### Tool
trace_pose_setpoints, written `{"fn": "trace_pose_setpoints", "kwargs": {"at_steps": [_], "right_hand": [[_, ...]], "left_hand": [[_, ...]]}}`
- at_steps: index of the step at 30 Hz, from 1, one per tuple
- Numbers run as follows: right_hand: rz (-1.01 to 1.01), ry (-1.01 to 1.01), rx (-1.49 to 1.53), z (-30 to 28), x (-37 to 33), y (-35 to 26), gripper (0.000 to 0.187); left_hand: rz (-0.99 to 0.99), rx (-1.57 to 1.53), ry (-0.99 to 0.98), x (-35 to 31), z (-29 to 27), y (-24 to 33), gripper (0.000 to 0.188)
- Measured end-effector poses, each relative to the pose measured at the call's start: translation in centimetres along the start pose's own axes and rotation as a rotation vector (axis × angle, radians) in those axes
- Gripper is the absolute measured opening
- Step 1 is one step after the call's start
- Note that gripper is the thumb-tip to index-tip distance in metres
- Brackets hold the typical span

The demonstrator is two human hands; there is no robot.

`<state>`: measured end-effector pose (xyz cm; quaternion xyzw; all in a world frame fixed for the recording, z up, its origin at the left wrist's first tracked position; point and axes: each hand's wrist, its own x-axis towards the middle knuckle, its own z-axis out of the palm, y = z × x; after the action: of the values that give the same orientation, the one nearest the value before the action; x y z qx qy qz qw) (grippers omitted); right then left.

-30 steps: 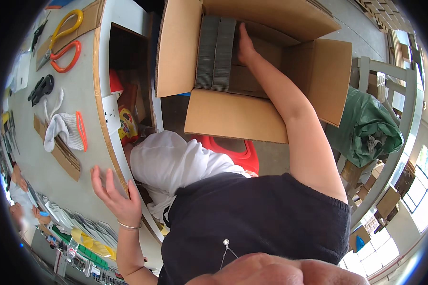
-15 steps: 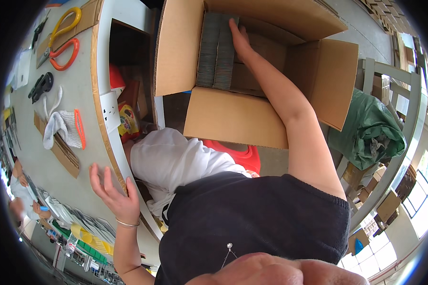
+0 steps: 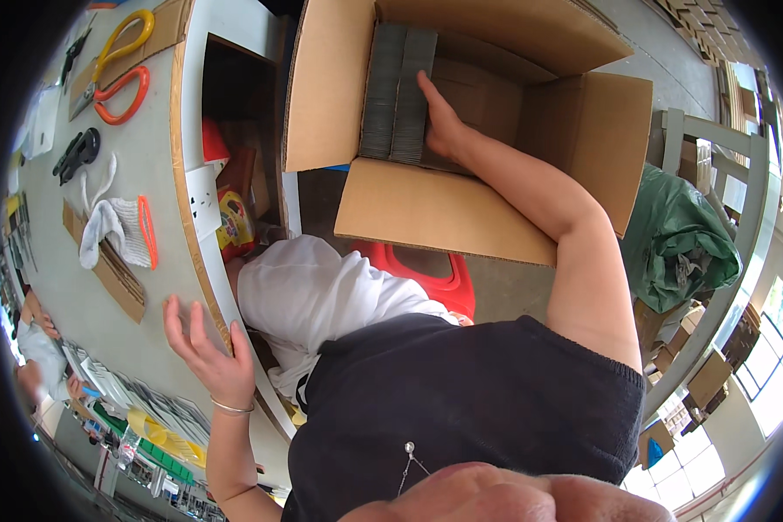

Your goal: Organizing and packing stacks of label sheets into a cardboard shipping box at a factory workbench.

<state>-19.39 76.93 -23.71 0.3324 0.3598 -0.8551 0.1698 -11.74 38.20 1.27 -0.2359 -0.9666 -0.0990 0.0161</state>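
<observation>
My right hand (image 3: 444, 126) reaches down into an open cardboard box (image 3: 448, 213), fingers stretched out and holding nothing. Its edge lies along the right side of two neighbouring stacks of thin dark grey pieces (image 3: 396, 100); whether it presses on them I cannot tell. The stacks fill the left part of the box, and bare cardboard shows to their right. My left hand (image 3: 217, 357) rests by the edge of the white worktable (image 3: 148, 209), its fingers spread and nothing in them.
Scissors (image 3: 117, 74) with yellow and orange handles, a black cutter (image 3: 76, 155), a white glove (image 3: 122, 233) and a cardboard strip (image 3: 113, 274) lie on the table. A red stool (image 3: 448, 283) stands below the box. At right are a green bag (image 3: 679, 235) and a grey rack (image 3: 748, 235).
My right hand has slid toward me along the stacks, from their far end to nearer the close end, with the elbow moving out to the right. My left hand stays put.
</observation>
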Motion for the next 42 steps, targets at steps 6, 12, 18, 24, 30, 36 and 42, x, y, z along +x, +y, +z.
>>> {"fn": "trace_pose_setpoints", "kwargs": {"at_steps": [6, 12, 18, 24, 30, 36, 42], "right_hand": [[0.148, -0.053, -0.26, -1.8, 0.0, 0.4, 0.091], [0.261, -0.176, -0.126, -1.7, -0.8, 2.1, 0.074], [0.3, -0.149, -0.27, -2.3, -2.7, 0.1, 0.063], [0.186, -0.308, -0.483, -2.3, -3.1, 0.8, 0.059], [0.266, -0.168, -0.719, -1.3, -3.8, -0.6, 0.054], [0.049, -0.038, -1.468, -5.4, -0.3, -1.6, 0.079], [-0.635, 0.301, -1.909, -1.4, 0.5, -7.7, 0.061]], "left_hand": [[0.001, 0.0, -0.012, 0.0, 0.1, -0.2, 0.059], [-0.008, 0.001, 0.005, -0.3, 0.0, 0.0, 0.061], [-0.019, -0.027, 0.011, -0.3, 0.2, -0.2, 0.062], [-0.021, -0.018, 0.032, 0.1, 0.0, -0.1, 0.061], [-0.039, -0.039, 0.111, -0.3, 0.3, -0.1, 0.063], [-0.029, -0.103, 0.145, -0.6, 0.9, -0.4, 0.056], [0.011, -0.139, 0.261, -1.7, 1.6, -1.2, 0.05]]}}
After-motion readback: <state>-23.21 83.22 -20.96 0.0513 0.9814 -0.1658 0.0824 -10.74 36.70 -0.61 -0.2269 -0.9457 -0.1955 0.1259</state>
